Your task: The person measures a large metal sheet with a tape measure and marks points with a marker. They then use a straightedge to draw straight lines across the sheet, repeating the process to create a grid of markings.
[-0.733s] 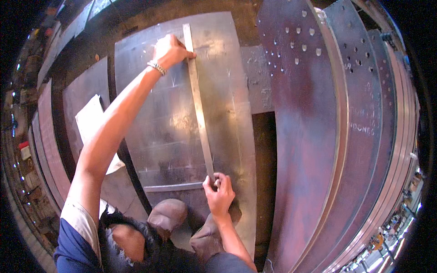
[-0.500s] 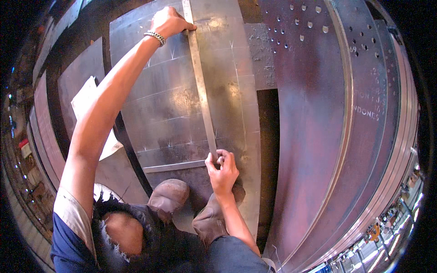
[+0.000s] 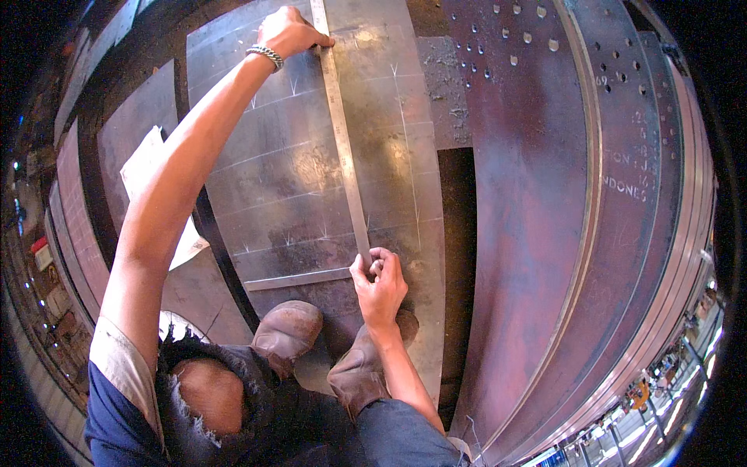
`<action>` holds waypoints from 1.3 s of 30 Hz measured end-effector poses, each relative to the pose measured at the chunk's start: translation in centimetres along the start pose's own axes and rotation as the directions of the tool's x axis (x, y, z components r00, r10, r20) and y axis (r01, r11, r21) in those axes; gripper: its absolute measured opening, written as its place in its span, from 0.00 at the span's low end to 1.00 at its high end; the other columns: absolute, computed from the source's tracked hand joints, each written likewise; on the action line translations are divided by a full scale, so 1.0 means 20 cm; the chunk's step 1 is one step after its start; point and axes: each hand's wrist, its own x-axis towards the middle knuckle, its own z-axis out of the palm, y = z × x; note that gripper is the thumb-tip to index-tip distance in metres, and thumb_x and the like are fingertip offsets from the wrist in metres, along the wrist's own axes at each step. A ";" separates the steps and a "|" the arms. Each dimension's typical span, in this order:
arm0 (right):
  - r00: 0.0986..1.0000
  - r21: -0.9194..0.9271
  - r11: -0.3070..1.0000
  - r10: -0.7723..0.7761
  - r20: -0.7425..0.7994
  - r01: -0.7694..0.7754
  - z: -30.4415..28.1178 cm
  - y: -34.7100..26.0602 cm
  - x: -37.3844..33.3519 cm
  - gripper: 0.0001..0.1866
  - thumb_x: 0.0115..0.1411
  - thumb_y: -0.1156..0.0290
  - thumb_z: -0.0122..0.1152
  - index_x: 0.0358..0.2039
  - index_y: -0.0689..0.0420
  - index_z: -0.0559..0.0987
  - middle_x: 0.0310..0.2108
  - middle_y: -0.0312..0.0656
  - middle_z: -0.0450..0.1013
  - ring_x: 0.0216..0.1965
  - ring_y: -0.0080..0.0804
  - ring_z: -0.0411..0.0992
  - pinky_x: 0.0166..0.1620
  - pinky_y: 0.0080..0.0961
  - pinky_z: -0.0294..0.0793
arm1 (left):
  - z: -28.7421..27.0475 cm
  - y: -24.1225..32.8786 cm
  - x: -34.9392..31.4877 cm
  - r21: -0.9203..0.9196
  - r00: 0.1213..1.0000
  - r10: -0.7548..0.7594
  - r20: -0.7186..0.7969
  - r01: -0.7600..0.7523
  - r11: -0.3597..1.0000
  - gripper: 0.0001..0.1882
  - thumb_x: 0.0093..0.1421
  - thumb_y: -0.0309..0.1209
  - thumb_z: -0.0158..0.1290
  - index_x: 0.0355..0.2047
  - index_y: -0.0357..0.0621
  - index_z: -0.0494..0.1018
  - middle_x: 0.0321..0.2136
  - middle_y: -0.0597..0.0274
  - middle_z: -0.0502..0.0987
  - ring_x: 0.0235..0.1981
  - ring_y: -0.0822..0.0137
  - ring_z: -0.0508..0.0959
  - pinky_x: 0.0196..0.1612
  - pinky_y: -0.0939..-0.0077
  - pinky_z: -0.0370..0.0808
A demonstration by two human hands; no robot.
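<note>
A steel square [image 3: 345, 157] lies on a grey metal plate [image 3: 268, 194] marked with thin scribed lines and small V-shaped ticks. Its long blade runs away from me; the short arm [image 3: 299, 280] points left, just beyond my boots. At the blade's far part is my left hand [image 3: 289, 33], fingers curled and thumb pressed on the metal. My right hand [image 3: 381, 288] is closed at the near corner, with thumb and forefinger pinching there. The curled fingers partly cover that corner, and I cannot see whether anything small is also in them.
My brown boots [image 3: 288, 331] stand on the near part of the plate. To the right, past a dark gap [image 3: 457, 272], rises a large reddish steel beam [image 3: 529, 202] with drilled holes at its far end. A white sheet [image 3: 187, 245] lies under my left forearm.
The view has shifted slightly. Both hands stay at the same places on the square, which still lies along the plate.
</note>
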 end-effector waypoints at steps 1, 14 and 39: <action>1.000 0.004 1.000 -0.014 -0.017 0.014 0.00 0.00 0.00 0.13 0.54 0.71 0.72 0.37 0.54 0.75 0.25 0.35 0.68 0.22 0.27 0.69 0.24 0.28 0.72 | 0.00 0.01 0.00 0.003 1.000 0.000 0.001 0.000 1.000 0.29 0.41 0.60 0.69 0.29 0.46 0.87 0.24 0.60 0.84 0.26 0.65 0.83 0.34 0.71 0.78; 0.995 -0.145 0.986 -0.094 -0.045 0.087 0.01 -0.04 0.01 0.16 0.55 0.72 0.70 0.41 0.56 0.72 0.27 0.38 0.73 0.24 0.34 0.75 0.27 0.34 0.76 | 0.00 0.01 0.01 -0.054 0.999 0.013 0.039 -0.010 0.999 0.28 0.41 0.58 0.70 0.29 0.46 0.87 0.23 0.61 0.83 0.25 0.65 0.82 0.34 0.71 0.78; 0.991 -0.356 0.927 -0.130 -0.016 0.116 0.00 -0.12 -0.02 0.09 0.59 0.70 0.68 0.37 0.58 0.78 0.29 0.40 0.75 0.24 0.35 0.77 0.27 0.31 0.77 | -0.02 0.05 -0.04 -0.078 1.000 -0.024 0.009 0.025 0.997 0.19 0.42 0.54 0.70 0.16 0.51 0.85 0.14 0.70 0.80 0.14 0.72 0.76 0.22 0.74 0.74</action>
